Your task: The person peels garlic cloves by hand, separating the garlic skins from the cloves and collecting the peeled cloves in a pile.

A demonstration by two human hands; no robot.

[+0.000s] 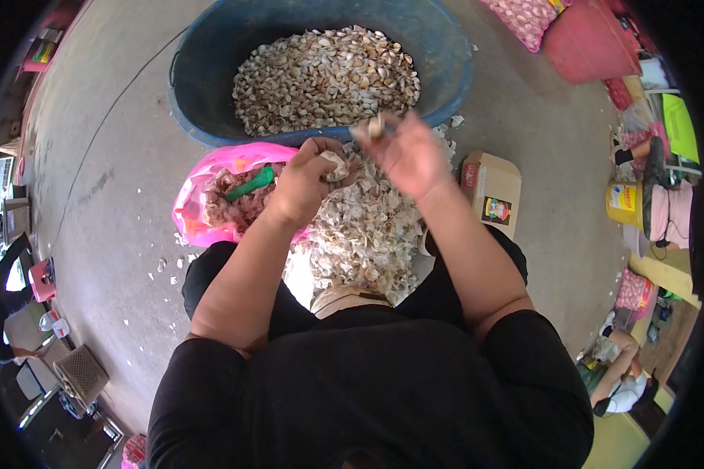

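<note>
My left hand is closed around a pale garlic bulb, above the right edge of a pink plastic bag. Beyond it, my right hand is smeared by motion, with a garlic clove between thumb and fingers near the tub's front rim. The big blue tub holds a broad heap of loose garlic cloves. Inside the pink bag lie reddish-white garlic pieces and a green object, perhaps a handle. A pile of papery garlic skins covers the space between my legs.
To the right of my right forearm stands a cardboard box. Red tub, net sack of garlic and yellow bucket line the right side. Other people sit at the far left and lower right. A cable crosses the floor.
</note>
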